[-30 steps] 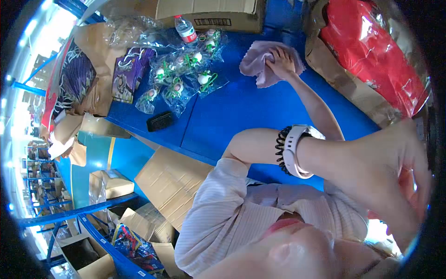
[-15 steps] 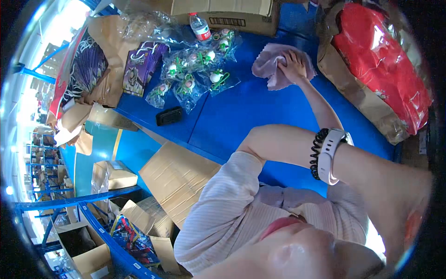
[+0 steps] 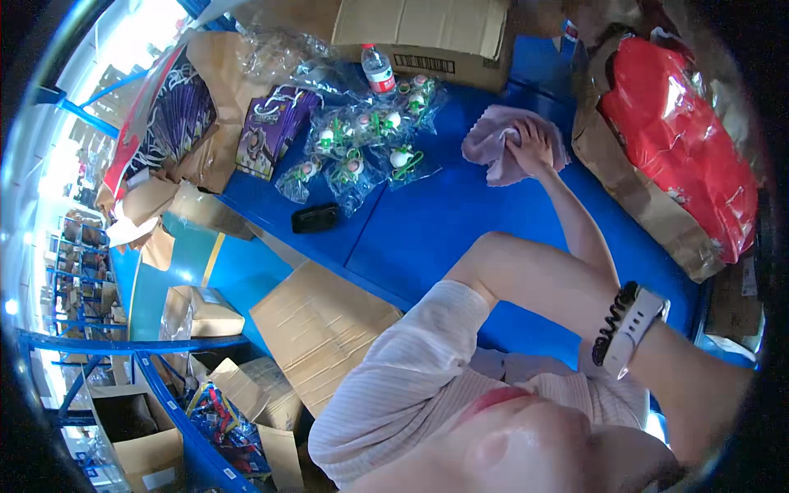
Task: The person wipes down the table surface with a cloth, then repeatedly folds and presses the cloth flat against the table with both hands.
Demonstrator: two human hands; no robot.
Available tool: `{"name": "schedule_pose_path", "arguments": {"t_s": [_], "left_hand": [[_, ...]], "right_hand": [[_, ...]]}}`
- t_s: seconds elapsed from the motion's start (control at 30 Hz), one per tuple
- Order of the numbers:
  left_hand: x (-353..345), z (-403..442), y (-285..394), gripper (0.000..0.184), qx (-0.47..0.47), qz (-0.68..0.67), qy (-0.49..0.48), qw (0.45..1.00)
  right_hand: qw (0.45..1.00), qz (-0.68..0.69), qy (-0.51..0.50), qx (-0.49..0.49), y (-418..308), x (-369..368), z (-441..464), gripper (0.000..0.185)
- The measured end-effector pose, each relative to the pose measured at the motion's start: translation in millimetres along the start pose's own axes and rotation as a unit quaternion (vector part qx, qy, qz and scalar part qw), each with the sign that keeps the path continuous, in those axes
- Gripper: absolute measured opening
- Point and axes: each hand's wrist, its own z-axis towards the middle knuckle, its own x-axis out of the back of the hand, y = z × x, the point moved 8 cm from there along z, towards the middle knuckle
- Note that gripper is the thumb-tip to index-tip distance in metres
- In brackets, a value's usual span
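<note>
My right hand lies on a pale pink cloth on the blue table. Its fingers are stretched out and spread over the fabric, pressing it flat. Folds of the cloth show around the palm. Across the front of my body runs my left forearm, with a white watch and a black coiled band at the wrist. The left hand itself is beyond the right edge of the view. Left of the cloth lie several clear packets holding white and green trinkets.
A bottle stands by a carton at the back. Purple paper bags and a black object are at left. Red plastic-wrapped goods fill a box at right. Cardboard sits below the table edge.
The whole view has shifted, so the scene sits lower and further right. My left wrist has moved down and right. My right hand remains on the cloth.
</note>
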Motion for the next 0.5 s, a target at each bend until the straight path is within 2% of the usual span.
{"name": "schedule_pose_path", "arguments": {"t_s": [0.07, 0.17, 0.3, 0.37, 0.43, 0.47, 0.5], "left_hand": [[-9, -4, -8, 0.012, 0.014, -0.007, -0.017, 1.0], [-6, -21, -26, 0.007, 0.085, 0.036, 0.024, 0.995], [14, -53, -39, 0.01, 0.153, 0.083, 0.04, 0.984], [30, -81, -54, 0.02, 0.278, -0.049, 0.031, 0.959], [55, -104, -44, 0.021, 0.29, 0.047, -0.019, 0.956], [71, -111, -23, 0.016, 0.201, 0.207, -0.049, 0.956], [86, -122, -8, 0.015, 0.208, 0.315, -0.061, 0.924]], "right_hand": [[1.0, 0.0, 0.002, 0.0, 0, 1, 0, 0.062], [1.0, -0.002, 0.008, 0.004, -2, 0, 1, 0.061], [1.0, -0.008, 0.009, 0.0, 1, -11, 6, 0.06], [0.999, -0.005, 0.035, 0.006, 3, -14, 0, 0.059], [0.996, 0.016, 0.084, 0.029, 4, -19, -12, 0.058], [0.996, 0.011, 0.084, 0.024, 4, -17, -20, 0.058], [0.993, 0.007, 0.109, 0.036, -2, -7, -32, 0.058]]}}
